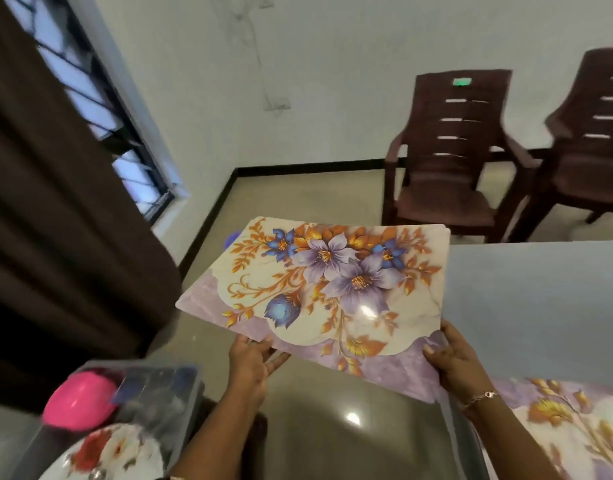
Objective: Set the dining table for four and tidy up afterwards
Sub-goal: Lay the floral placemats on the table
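Placemat (319,292) held aloft; clear bin (184,400) holds a pink bowl (80,400).

1. Wall (333,81): white and plain, is running behind the room, with faint marks showing high up.
2. Window (132,168): dark-barred, at the left, is letting in bluish daylight.
3. Curtain (55,237): dark brown, is hanging in folds beside the window.
4. Floor (315,195): glossy beige tile, is reflecting a bright spot of light (353,418); black skirting (308,167) is edging it.
5. Near chair (450,157) and far chair (596,140): dark brown plastic with slatted backs, are standing side by side near the wall.
6. Bench (540,289): pale top, is reaching in from the right.
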`<act>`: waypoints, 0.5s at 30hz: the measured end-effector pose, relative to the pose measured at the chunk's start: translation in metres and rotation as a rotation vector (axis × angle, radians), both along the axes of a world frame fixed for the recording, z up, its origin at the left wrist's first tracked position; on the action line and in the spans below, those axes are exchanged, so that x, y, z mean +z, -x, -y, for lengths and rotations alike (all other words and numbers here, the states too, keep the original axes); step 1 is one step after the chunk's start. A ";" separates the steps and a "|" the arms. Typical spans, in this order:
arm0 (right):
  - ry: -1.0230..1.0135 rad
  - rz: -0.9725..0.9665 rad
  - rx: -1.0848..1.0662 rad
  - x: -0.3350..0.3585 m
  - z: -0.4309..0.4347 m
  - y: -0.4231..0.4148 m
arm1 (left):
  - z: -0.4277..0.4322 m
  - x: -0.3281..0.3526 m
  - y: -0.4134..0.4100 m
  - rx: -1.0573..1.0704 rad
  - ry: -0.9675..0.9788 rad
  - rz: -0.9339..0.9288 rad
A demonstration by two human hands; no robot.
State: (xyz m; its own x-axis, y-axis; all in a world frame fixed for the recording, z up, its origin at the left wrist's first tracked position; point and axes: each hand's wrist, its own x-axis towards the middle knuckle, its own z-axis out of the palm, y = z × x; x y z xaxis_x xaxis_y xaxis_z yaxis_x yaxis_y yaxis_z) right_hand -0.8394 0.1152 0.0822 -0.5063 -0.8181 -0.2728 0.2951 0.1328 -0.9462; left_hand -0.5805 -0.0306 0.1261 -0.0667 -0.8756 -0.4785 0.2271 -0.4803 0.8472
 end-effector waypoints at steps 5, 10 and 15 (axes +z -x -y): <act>-0.002 0.018 -0.166 0.015 0.023 0.025 | 0.072 0.002 0.061 -0.163 -0.009 0.008; -0.037 -0.008 -0.334 0.032 0.040 0.051 | 0.113 0.006 0.125 -0.285 -0.024 -0.014; -0.048 -0.006 -0.507 0.028 0.060 0.082 | 0.164 -0.004 0.200 -0.450 -0.044 -0.011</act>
